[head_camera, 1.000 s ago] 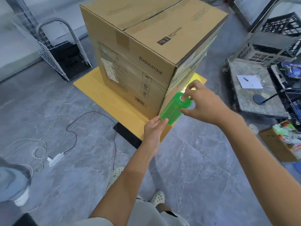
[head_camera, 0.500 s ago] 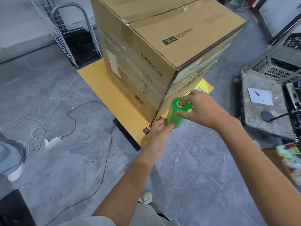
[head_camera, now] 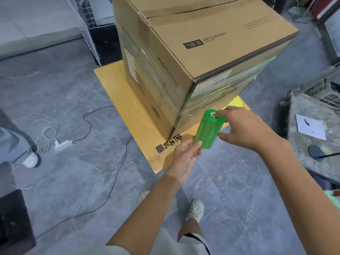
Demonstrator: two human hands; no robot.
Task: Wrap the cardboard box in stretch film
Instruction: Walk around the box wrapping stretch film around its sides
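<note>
A large cardboard box stands on a flat yellow cardboard sheet on the floor. Clear stretch film bands its sides. A green roll of stretch film hangs tilted just in front of the box's near bottom corner. My right hand holds the roll's upper end, with a finger in the core and the thumb against its side. My left hand holds the lower end from below with curled fingers. Film runs from the roll to the box's right face.
A red cable and a white power strip lie on the grey tiled floor at left. A wire-mesh cart stands behind the box. A grey cart with a sheet of paper is at right. My feet are below.
The view has swung closer round the box's near corner. The roll and both hands have moved down and right along the box's lower right face, keeping their hold.
</note>
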